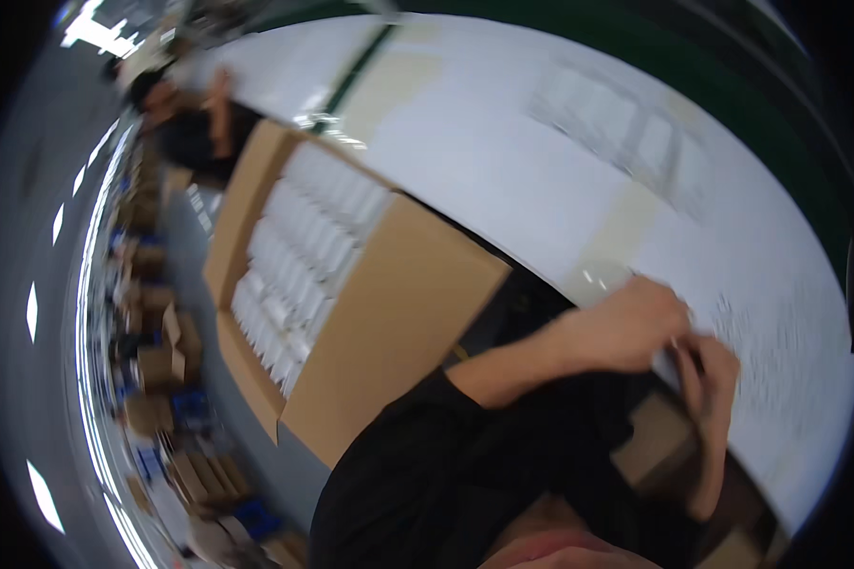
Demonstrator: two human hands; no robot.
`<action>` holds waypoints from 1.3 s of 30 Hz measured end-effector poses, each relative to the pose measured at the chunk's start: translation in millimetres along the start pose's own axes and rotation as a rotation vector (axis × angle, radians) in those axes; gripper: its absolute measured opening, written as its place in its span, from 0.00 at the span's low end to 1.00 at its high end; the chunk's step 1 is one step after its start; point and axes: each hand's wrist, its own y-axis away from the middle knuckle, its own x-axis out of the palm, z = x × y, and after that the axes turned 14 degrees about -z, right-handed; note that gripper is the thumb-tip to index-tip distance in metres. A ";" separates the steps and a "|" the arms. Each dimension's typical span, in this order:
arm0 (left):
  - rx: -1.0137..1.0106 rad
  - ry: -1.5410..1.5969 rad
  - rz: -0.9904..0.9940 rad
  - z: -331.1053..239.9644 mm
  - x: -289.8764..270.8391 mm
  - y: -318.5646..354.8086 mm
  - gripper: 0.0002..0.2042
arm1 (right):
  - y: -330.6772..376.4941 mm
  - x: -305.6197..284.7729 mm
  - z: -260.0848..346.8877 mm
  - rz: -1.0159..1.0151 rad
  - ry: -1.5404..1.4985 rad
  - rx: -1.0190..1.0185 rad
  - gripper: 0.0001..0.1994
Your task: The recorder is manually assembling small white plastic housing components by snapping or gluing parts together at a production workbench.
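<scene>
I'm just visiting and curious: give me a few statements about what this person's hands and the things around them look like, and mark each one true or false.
1. The open cardboard box is filled with rows of small white packages. True.
2. The left hand and right hand are far apart. False: they meet at the edge of the white table.
3. The person wears black sleeves. True.
4. The box sits to the right of the hands. False: it is to their left.
5. The table surface is dark red. False: it is white.
</scene>
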 end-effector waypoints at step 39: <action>-0.913 1.032 -0.691 51.7 -9.6 21.1 0.19 | -74.6 -27.7 -31.7 0.083 0.642 -0.217 0.05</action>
